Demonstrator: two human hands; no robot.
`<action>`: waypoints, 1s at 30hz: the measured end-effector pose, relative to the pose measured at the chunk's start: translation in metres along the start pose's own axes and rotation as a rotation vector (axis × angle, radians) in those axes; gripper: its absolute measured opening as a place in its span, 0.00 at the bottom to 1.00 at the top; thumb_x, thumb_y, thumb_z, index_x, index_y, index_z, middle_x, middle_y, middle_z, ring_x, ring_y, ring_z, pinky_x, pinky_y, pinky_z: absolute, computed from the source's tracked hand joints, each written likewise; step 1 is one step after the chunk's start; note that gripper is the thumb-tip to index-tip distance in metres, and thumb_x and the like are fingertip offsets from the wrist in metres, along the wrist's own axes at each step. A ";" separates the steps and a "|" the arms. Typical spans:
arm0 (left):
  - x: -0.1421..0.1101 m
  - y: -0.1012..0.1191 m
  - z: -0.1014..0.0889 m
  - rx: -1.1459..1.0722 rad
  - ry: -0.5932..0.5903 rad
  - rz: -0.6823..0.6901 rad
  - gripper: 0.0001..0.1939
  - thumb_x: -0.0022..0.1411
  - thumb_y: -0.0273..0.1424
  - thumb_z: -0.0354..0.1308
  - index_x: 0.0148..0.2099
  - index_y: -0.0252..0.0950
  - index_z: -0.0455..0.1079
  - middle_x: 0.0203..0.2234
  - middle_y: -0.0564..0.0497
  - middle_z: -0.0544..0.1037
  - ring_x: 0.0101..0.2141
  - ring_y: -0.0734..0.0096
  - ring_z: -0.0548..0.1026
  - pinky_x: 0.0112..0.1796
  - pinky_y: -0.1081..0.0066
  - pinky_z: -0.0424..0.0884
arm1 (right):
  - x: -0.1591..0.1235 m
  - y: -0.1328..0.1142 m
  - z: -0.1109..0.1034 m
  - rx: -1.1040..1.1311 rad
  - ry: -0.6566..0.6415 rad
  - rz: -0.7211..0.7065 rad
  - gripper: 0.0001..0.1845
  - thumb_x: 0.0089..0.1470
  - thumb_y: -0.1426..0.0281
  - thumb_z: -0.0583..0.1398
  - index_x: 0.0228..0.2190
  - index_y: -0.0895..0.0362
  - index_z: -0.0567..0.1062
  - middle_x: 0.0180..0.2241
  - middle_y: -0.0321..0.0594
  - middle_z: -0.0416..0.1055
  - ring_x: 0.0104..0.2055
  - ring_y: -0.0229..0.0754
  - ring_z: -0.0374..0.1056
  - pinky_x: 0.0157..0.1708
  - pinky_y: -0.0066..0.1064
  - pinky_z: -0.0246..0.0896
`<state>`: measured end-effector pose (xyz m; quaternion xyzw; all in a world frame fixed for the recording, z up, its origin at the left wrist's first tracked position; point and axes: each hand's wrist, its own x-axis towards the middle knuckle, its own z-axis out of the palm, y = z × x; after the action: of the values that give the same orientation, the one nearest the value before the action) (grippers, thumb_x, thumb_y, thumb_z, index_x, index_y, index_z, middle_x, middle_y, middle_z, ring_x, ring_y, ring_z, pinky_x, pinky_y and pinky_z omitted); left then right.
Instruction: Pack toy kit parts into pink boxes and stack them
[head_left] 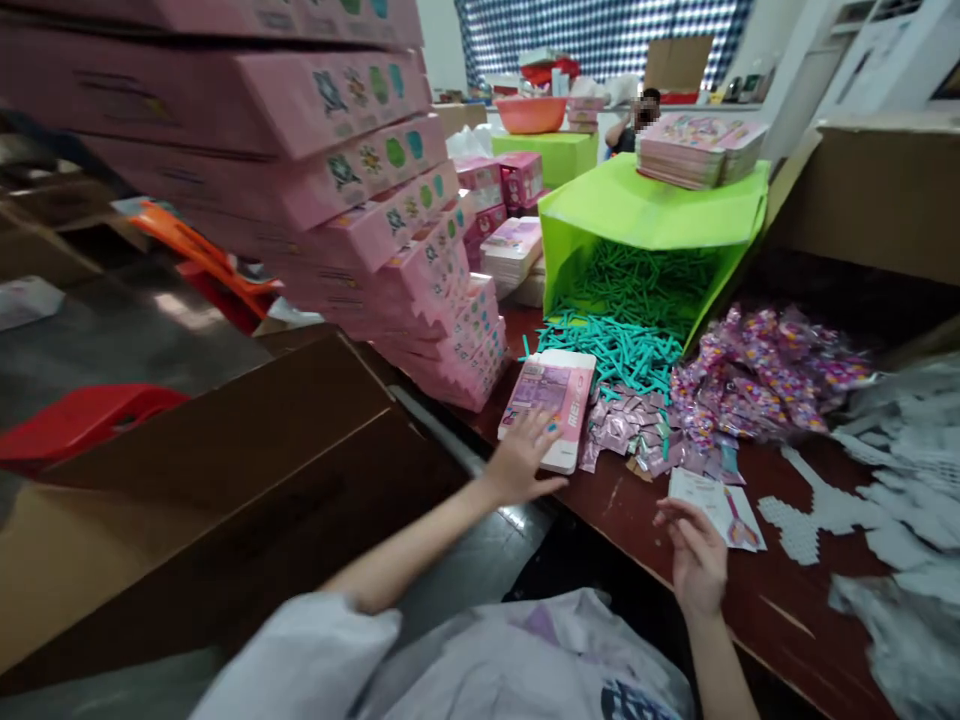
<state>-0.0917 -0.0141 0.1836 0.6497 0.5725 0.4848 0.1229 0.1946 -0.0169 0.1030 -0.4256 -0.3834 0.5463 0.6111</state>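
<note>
Left grip (523,462) is spread on the pink carton (574,424) by the near edge of the surface (622,505); right grip (699,562) curls at a leaflet (697,488), any pinch unclear. Apparently a carton-handling step; lifting would call for closing the left fingers.

The bare left forearm (420,550) reaches forward and inward from a loose, pale short sleeve (307,645), ending in a bare left hand (525,462) held palm down, fingers fanned, thumb stretched sideways. The bare right forearm (720,655) rises steeply to a bare right hand (697,560), fingers loosely bent and pointing inward.
</note>
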 end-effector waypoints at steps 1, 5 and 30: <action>-0.020 -0.022 0.023 0.050 -0.085 -0.019 0.28 0.47 0.46 0.68 0.47 0.35 0.76 0.52 0.36 0.74 0.58 0.44 0.67 0.59 0.43 0.57 | 0.000 0.001 0.003 -0.015 -0.013 0.011 0.13 0.44 0.64 0.64 0.32 0.57 0.80 0.33 0.45 0.77 0.29 0.43 0.71 0.30 0.36 0.67; -0.075 -0.086 0.070 0.198 -0.079 -0.068 0.14 0.63 0.32 0.54 0.49 0.39 0.74 0.51 0.40 0.76 0.59 0.50 0.67 0.61 0.40 0.50 | 0.007 0.006 0.012 -0.070 -0.034 0.077 0.15 0.44 0.62 0.66 0.34 0.56 0.79 0.34 0.45 0.78 0.32 0.44 0.72 0.34 0.36 0.69; -0.043 -0.001 0.095 -0.780 0.016 -0.747 0.19 0.41 0.43 0.70 0.27 0.33 0.71 0.21 0.54 0.74 0.23 0.74 0.69 0.28 0.74 0.67 | 0.018 -0.019 0.031 -0.346 -0.178 0.172 0.22 0.44 0.54 0.67 0.34 0.59 0.80 0.32 0.43 0.79 0.35 0.50 0.75 0.39 0.40 0.72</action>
<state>-0.0139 -0.0135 0.1138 0.3044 0.5430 0.5896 0.5147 0.1740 0.0037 0.1311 -0.5053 -0.4864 0.5578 0.4436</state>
